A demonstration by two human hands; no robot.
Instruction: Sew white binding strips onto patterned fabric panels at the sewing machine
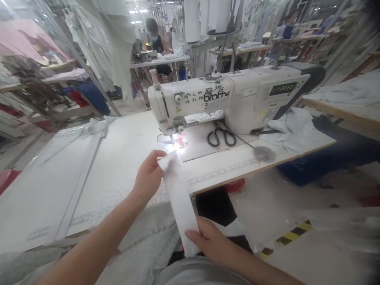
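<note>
A long white fabric strip (181, 202) runs between my two hands, from near the needle down toward my lap. My left hand (150, 174) pinches its upper end, which is folded over at the corner. Lower down, my right hand (206, 235) grips the strip between thumb and fingers. Just beyond the upper end is the lit needle area of a white sewing machine (196, 95). The strip's top lies just in front of the presser foot (175, 138); whether it touches the machine bed I cannot tell.
Black-handled scissors (221, 136) lie on the machine bed. A rod with a round grey end (264, 153) rests to their right, near crumpled white cloth (292, 128). The white table (118, 158) extends left. Behind, a person (160, 41) sits at another machine. Thread cones (192, 21) stand behind.
</note>
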